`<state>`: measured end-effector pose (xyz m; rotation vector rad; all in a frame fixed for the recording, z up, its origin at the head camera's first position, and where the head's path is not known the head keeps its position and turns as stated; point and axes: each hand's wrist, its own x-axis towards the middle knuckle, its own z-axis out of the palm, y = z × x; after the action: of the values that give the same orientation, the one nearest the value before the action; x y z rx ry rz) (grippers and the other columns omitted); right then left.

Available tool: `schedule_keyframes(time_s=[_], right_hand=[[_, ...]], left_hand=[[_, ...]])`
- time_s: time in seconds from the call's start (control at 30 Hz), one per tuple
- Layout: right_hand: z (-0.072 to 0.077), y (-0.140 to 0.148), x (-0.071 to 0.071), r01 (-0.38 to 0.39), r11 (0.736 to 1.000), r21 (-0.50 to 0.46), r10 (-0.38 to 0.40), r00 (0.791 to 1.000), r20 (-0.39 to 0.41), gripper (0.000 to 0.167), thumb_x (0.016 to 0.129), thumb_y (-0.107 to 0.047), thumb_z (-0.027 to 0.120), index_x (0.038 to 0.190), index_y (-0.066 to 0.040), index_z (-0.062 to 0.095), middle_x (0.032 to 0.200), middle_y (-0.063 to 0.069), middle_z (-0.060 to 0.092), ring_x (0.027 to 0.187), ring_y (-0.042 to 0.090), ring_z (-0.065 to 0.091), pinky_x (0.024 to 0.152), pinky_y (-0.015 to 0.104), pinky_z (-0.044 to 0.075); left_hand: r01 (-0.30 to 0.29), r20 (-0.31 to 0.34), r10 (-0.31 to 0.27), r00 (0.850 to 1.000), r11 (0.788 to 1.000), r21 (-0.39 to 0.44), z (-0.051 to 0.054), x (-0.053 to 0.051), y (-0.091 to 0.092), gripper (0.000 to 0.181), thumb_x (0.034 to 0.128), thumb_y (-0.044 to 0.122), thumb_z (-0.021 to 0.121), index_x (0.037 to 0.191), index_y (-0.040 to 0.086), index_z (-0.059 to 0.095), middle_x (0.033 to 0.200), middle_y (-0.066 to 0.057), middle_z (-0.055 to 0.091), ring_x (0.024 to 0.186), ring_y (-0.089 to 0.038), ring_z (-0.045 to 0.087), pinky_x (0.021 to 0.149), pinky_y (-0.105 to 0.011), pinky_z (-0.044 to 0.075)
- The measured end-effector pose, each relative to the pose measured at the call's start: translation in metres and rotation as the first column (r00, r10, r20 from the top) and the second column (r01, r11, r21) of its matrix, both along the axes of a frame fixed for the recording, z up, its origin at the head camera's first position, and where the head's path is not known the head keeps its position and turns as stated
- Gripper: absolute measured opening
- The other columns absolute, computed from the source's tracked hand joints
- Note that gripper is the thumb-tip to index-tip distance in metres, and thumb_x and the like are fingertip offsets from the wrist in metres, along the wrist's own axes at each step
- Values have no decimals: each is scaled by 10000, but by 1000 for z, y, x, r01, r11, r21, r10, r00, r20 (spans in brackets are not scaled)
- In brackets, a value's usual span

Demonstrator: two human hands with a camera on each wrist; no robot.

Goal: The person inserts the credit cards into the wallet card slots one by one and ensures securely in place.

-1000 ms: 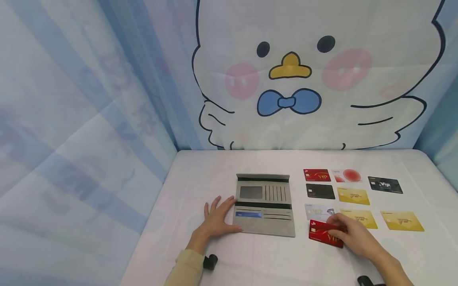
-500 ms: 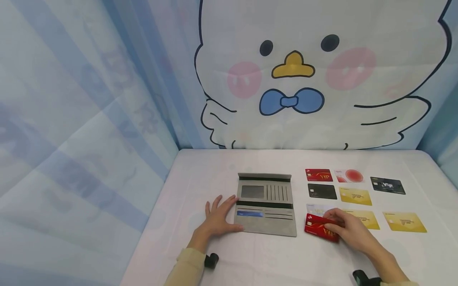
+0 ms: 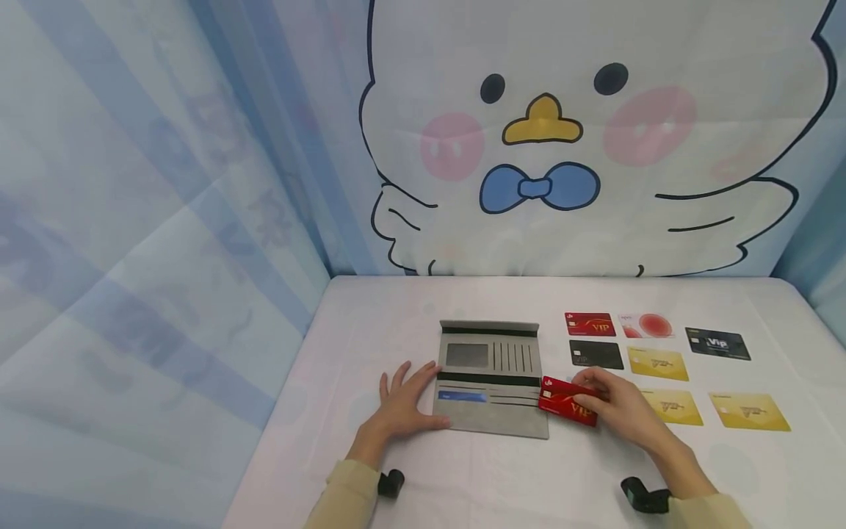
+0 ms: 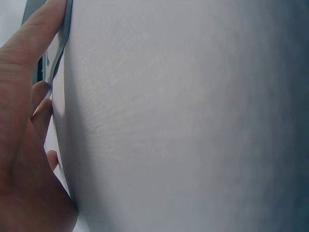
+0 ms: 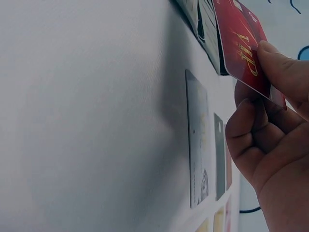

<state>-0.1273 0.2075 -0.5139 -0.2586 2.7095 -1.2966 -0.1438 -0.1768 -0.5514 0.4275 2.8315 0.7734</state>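
Note:
My right hand [image 3: 624,411] pinches a red VIP card [image 3: 560,399] between thumb and fingers. The card's left end overlaps the right edge of an opened grey card wallet [image 3: 492,419], and in the right wrist view the card [image 5: 239,41] is raised off the table. The wallet lies flat, with slots, a clear window and a blue card [image 3: 462,396] partly tucked into its lower half. At the wallet's left side my left hand [image 3: 405,410] rests with spread fingers, fingertips and thumb touching its edge. A silver card [image 5: 198,140] lies below my right hand, mostly hidden in the head view.
Several loose cards lie to the right: another red VIP card [image 3: 590,324], a white card with a red circle [image 3: 646,325], black cards [image 3: 717,344] and gold cards [image 3: 750,412]. A white cloth covers the table [image 3: 489,485]. Patterned curtains [image 3: 165,220] hang behind and left.
My right hand has lifted the red VIP card from beside the silver card and carried it left and away from me, to the wallet's right edge. The left hand stays put.

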Motion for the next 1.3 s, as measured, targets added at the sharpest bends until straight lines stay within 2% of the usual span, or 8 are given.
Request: schedule_keyframes(time_s=[0.4, 0.63, 0.87, 1.3], right_hand=[[3, -25, -15, -19, 998, -58, 16, 998, -58, 235, 915, -63, 733, 1117, -37, 616, 1127, 190, 675, 1057, 400, 647, 898, 520, 549], [5, -42, -26, -14, 997, -81, 12, 999, -32, 233, 927, -65, 721, 1138, -45, 623, 1149, 177, 673, 1082, 390, 639, 930, 527, 531], [7, -63, -35, -54, 993, -102, 50, 998, -41, 223, 937, -49, 709, 1144, -41, 629, 1146, 169, 682, 1090, 390, 643, 942, 530, 523], [-2, -97, -49, -97, 990, -98, 91, 994, -68, 214, 925, -13, 706, 1125, -35, 634, 1107, 147, 698, 1032, 347, 663, 929, 530, 533]], left_hand=[[13, -16, -13, 1000, 1000, 9, 3, 2, 0, 953, 762, 546, 831, 1549, 203, 417, 1617, 0, 342, 1508, -361, 109, 1136, -676, -57], [5, -14, -5, 1000, 1000, -8, 1, 1, 0, 958, 762, 557, 828, 1553, 213, 410, 1622, 14, 333, 1511, -354, 102, 1140, -667, -61], [3, -8, -3, 1000, 1000, 0, 2, 1, 0, 958, 758, 555, 830, 1550, 208, 417, 1618, 8, 340, 1510, -357, 105, 1138, -672, -58], [-5, -4, 5, 1000, 1000, -7, -1, 0, 1, 960, 755, 578, 819, 1552, 232, 411, 1621, 20, 333, 1512, -344, 96, 1144, -663, -62]])
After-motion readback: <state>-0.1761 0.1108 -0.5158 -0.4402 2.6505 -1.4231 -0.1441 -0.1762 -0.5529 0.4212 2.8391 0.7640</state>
